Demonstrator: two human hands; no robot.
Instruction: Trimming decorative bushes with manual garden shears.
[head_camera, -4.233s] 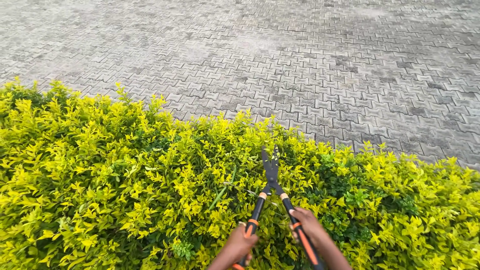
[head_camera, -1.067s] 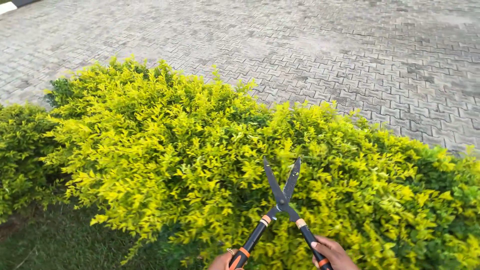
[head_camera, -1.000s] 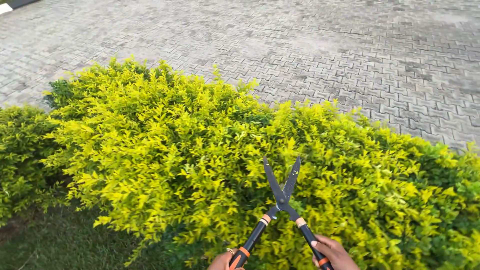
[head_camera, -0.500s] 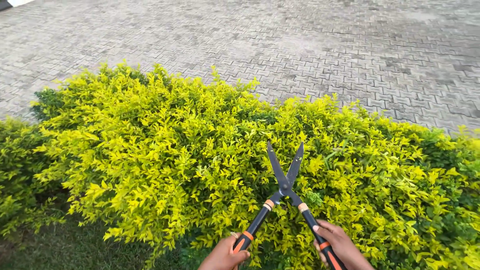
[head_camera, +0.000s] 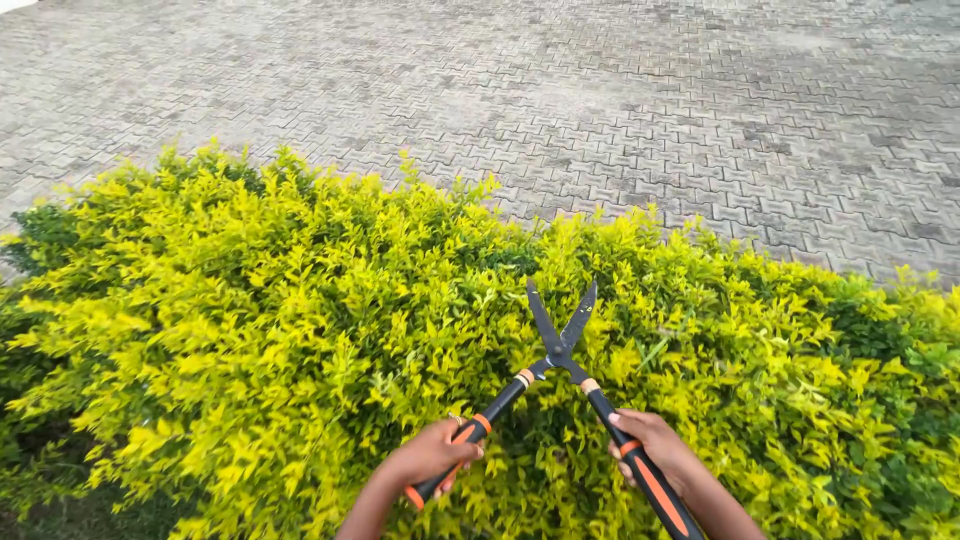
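2 hands, left hand (head_camera: 428, 462) and right hand (head_camera: 655, 452), each wrapped around 1 black-and-orange handle of steel shears (head_camera: 556, 340), 2 blades parted over leafy yellow-green hedge (head_camera: 250, 330).

We see no packages, labels, signs or screens anywhere in this view, from twelve o'clock round to six
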